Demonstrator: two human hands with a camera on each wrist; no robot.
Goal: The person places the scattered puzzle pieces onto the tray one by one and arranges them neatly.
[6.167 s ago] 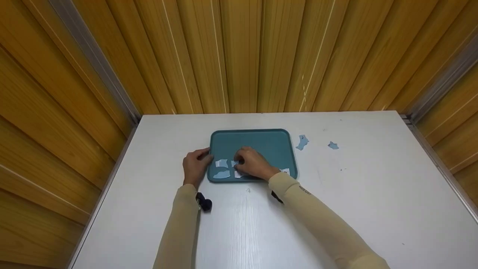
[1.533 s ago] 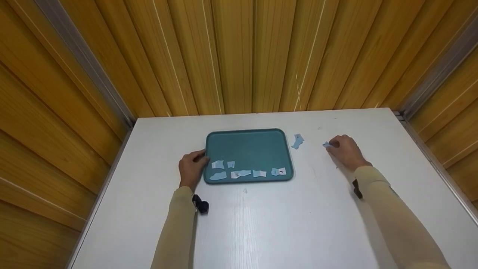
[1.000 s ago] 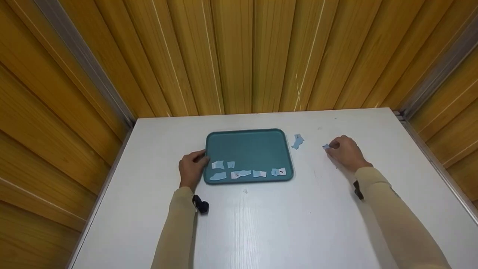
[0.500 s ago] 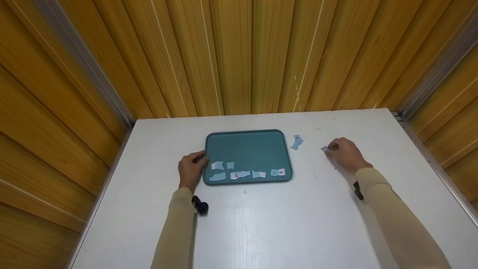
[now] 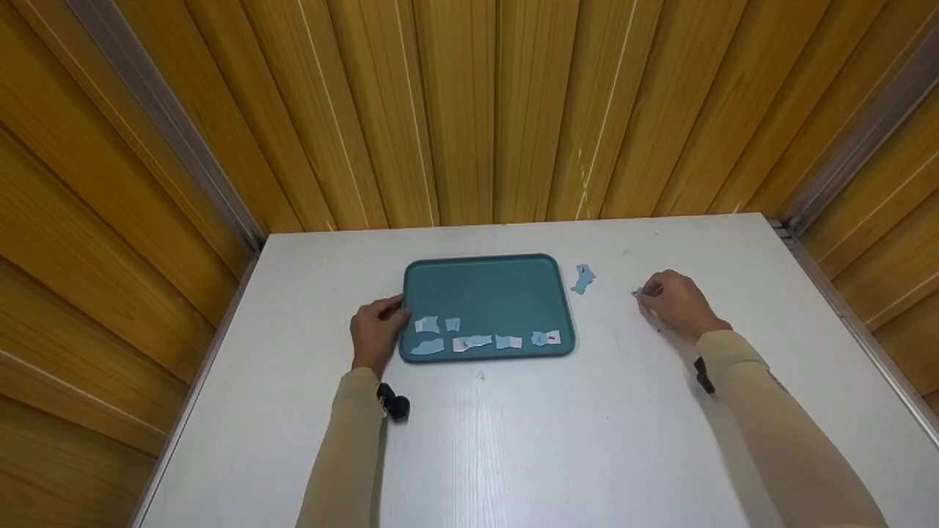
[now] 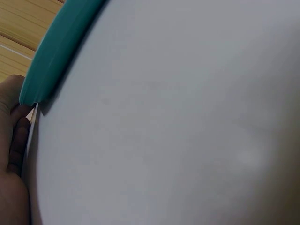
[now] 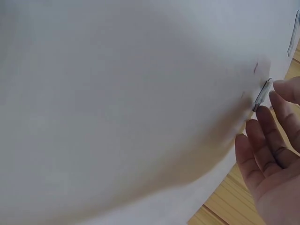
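At the left side of the teal tray (image 5: 488, 290), my left hand (image 5: 374, 336) holds the rim, thumb and fingers at its edge. The left wrist view has the tray's edge (image 6: 58, 51) beside that hand. Off to the tray's right, my right hand (image 5: 678, 302) pinches a small jagged light-blue paper piece (image 5: 636, 292) close over the tabletop; most of the piece is hidden by the fingertips. Seen edge-on in the right wrist view, the paper piece (image 7: 262, 95) lies at the thumb and fingertips, the other fingers loosely bent.
Several blue-and-white paper pieces (image 5: 472, 343) line the tray's near side, with two more (image 5: 427, 324) above them at left. Another jagged paper piece (image 5: 583, 279) lies between the tray and my right hand. A wooden panel wall (image 5: 469, 110) stands behind the white table (image 5: 528, 440).
My right hand has left the tray for the small piece at the right. Since then that piece has turned and shifted slightly towards me. My left hand stays at the tray.
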